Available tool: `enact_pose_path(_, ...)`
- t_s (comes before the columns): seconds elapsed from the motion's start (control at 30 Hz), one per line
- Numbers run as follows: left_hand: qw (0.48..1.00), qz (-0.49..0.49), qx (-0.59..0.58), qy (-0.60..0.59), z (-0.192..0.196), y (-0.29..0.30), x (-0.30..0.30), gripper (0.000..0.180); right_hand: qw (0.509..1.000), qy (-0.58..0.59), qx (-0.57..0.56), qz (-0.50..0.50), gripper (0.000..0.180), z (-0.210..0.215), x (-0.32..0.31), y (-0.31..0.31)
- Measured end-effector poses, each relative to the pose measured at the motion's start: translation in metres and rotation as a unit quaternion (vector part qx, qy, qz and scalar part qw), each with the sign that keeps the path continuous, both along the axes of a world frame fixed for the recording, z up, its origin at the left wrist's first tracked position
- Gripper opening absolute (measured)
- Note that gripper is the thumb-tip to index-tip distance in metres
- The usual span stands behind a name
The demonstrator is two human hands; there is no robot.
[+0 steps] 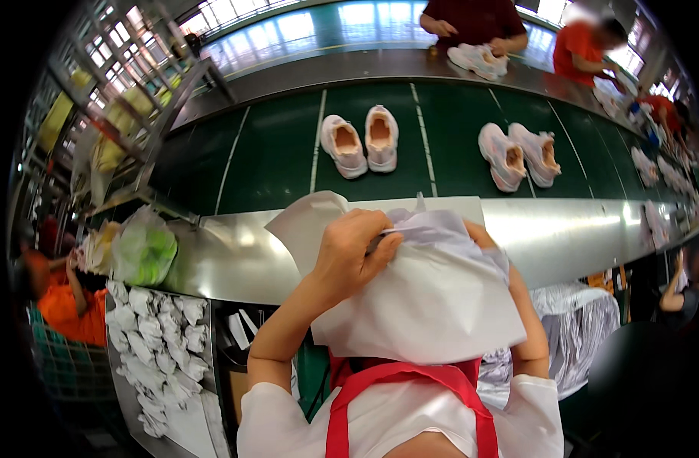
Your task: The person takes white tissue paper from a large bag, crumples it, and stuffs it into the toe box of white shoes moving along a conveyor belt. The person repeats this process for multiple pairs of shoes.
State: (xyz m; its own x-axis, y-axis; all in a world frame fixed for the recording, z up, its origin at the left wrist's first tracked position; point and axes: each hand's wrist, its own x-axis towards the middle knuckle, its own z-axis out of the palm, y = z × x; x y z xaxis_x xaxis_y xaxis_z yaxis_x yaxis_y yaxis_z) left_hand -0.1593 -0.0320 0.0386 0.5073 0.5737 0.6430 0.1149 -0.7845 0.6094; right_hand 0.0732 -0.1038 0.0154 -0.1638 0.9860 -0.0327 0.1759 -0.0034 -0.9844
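A sheet of thin white paper (pixel 433 305) is gathered up in front of my chest, its lower edge hanging loose. My left hand (pixel 357 248) is closed on its bunched upper edge, thumb and fingers pinching it. Behind the paper's right side, my right hand (pixel 481 234) grips it too; most of its fingers are hidden. More white paper (pixel 307 221) lies flat under my hands on the metal ledge. Beyond the ledge, a pair of pale pink and white sneakers (pixel 381 139) stands on the green conveyor belt (pixel 273 153).
Another sneaker pair (pixel 521 156) stands farther right on the belt. Crumpled paper wads (pixel 162 343) fill a tray at my lower left. A plastic bag with green contents (pixel 145 248) sits on the metal ledge (pixel 227 256). Across the belt, a co-worker (pixel 479 23) handles a shoe.
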Motion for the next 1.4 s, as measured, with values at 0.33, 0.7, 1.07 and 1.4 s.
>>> enact_pose_path(0.33, 0.980, 0.147, 0.129, -0.014, 0.000, -0.001, 0.012, 0.017, 0.888, -0.292, 0.333, -0.124, 0.109, 0.040, -0.051, -0.055)
enact_pose_path(0.7, 0.746, -0.264, -0.499, -0.354, -0.017, -0.007, 0.028, 0.049, 0.996, 0.086, 0.038, -0.007, 0.090, -0.010, -0.067, -0.006)
enact_pose_path(1.07, 0.884, -0.133, -0.447, 0.042, -0.035, -0.023, 0.030, 0.078, 0.968, 0.035, 0.082, -0.235, 0.050, 0.009, -0.048, 0.006)
enact_pose_path(1.4, 0.898, -0.104, -0.423, -0.061, -0.105, 0.013, 0.020, 0.076, 0.835, -0.118, 0.510, -0.168, 0.042, 0.037, -0.041, 0.002)
